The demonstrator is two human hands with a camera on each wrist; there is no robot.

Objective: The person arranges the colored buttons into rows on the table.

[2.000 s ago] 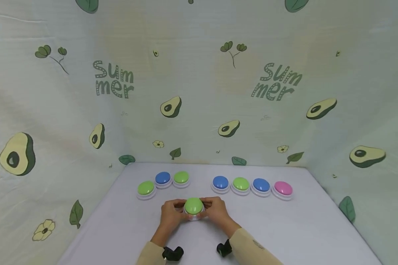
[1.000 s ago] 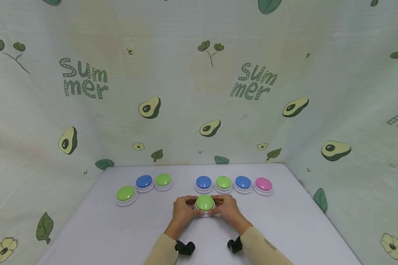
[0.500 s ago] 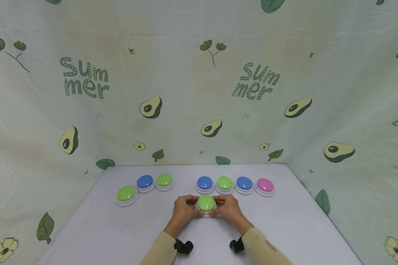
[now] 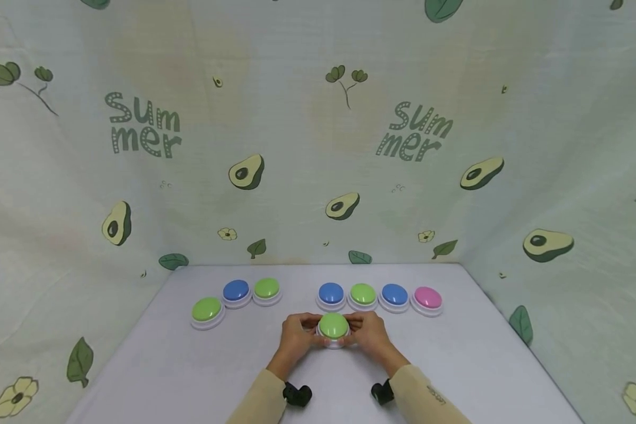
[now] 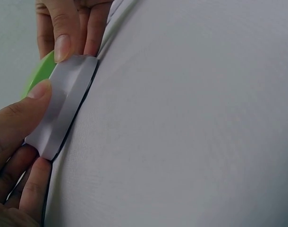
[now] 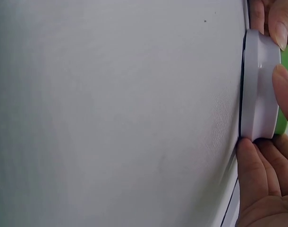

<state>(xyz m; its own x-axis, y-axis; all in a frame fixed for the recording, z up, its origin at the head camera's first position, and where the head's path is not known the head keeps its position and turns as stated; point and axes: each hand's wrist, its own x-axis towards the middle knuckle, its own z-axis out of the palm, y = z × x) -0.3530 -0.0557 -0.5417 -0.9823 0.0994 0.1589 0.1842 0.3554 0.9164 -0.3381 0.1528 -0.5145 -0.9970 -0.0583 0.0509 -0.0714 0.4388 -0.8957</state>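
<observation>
In the head view, a green dome push button [image 4: 333,325] on a round white base sits upright near the middle of the white table. My left hand [image 4: 295,338] grips the base from the left, and my right hand [image 4: 370,334] grips it from the right. Both thumbs lie along the near side of the base, with the other fingers round its sides. Up close in the left wrist view, the white base [image 5: 63,104] stands right at the tabletop. From the right wrist, the green dome [image 6: 285,61] shows partly behind a thumb.
Behind the hands is a right-hand row: a blue button [image 4: 331,292], a green button [image 4: 363,293], another blue button [image 4: 394,294] and a pink button [image 4: 427,297]. Farther left are a green button [image 4: 206,309], a blue one [image 4: 235,290] and another green one [image 4: 267,288]. A printed cloth [image 4: 297,118] surrounds the table.
Since two seconds ago, both hands have brought the green button rightward, in front of the blue one at the right row's left end. The head view has turned right. Over the last second the hands stay nearly still.
</observation>
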